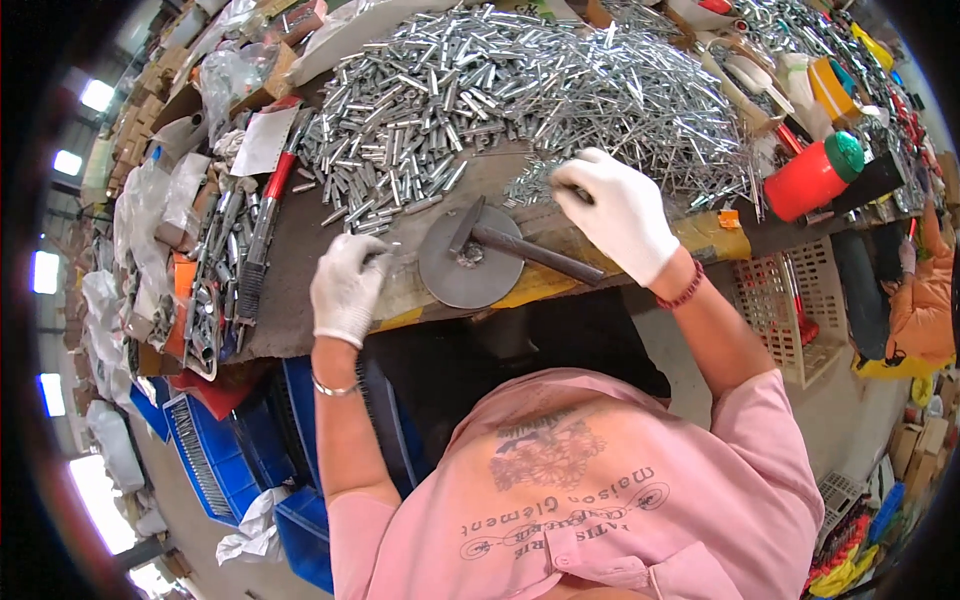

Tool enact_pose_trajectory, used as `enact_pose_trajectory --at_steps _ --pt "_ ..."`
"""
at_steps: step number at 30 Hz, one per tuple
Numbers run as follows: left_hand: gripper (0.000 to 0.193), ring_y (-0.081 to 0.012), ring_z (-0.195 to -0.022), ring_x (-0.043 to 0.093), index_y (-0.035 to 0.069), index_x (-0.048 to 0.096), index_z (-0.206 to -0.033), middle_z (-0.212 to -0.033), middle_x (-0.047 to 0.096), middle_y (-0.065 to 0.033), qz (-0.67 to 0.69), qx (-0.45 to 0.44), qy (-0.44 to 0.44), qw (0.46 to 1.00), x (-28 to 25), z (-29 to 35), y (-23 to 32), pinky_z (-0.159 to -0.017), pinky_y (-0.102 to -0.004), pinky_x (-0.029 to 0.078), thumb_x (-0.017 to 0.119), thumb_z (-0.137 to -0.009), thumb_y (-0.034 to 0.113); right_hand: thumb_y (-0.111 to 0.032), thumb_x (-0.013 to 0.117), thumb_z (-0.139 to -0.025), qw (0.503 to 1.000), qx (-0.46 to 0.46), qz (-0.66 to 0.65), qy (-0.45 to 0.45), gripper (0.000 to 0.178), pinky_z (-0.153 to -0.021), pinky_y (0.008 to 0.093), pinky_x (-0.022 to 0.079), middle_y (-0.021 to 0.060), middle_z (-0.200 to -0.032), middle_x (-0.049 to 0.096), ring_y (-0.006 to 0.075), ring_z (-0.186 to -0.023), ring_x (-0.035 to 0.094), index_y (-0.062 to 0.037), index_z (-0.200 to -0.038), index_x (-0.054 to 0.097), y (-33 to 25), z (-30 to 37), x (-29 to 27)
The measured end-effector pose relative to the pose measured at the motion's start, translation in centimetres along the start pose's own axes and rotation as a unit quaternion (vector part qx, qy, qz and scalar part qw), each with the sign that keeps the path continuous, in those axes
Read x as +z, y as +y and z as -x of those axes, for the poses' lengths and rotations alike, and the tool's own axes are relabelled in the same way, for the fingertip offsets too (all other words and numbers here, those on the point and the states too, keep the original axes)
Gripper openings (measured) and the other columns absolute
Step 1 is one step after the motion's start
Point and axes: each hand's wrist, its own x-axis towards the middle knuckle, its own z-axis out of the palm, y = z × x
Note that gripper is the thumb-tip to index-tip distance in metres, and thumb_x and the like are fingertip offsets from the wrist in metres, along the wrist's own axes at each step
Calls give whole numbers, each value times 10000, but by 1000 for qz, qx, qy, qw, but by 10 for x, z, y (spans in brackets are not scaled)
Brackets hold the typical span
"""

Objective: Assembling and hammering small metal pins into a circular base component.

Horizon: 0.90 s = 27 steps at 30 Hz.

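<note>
My left hand [347,287], in a white glove, is at the left of a round grey metal disc [445,285]. Its thumb and fingers are pinched together; whatever they hold is too small to name. A hammer [535,256] lies across the disc, its head near the disc's upper edge and its handle pointing right. My right hand [622,212], also gloved, hovers by a small heap of little metal parts [526,186]. Its fingers are curled in, hiding anything inside. Beyond both hands spreads a big pile of metal tubes [400,135] and thin metal pins [640,95].
A red jar with a green lid [812,180] lies at the right. On the left are a red-handled tool [275,185] and mixed hardware. Blue bins [205,460] stand below the bench, a cream plastic crate [795,330] at right. A person in orange [922,310] is at far right.
</note>
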Motion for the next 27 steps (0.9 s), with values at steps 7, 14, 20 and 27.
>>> enact_pose_trajectory --at_steps 7,14,20,27 --pt "105 -328 -873 677 106 736 -895 -904 683 -91 75 63 37 994 23 37 57 -777 -440 541 817 -828 111 -100 625 -927 971 -61 195 -122 141 -755 458 609 158 -983 707 355 -868 750 -32 -926 748 -9 -82 86" --pt "106 -317 -887 664 103 745 -883 -893 667 -76 57 118 44 990 31 35 51 -773 -442 529 818 -807 116 -108 662 -911 978 -103 114 -143 119 -804 416 606 145 -996 731 353 -908 737 -63 -1004 722 -26 -75 59" --pt "115 -321 -855 667 97 772 -901 -875 678 -80 145 86 14 986 34 36 45 -766 -426 530 836 -809 123 -110 727 -876 983 -91 -65 -144 85 -770 413 578 95 -942 694 341 -868 713 -102 -960 735 -43 20 32" --pt "142 -313 -859 665 81 777 -925 -889 677 -92 119 124 45 984 37 43 47 -761 -420 531 842 -799 96 -127 724 -878 984 -111 -19 -140 64 -743 411 568 59 -938 663 309 -855 702 -125 -941 735 -49 37 43"
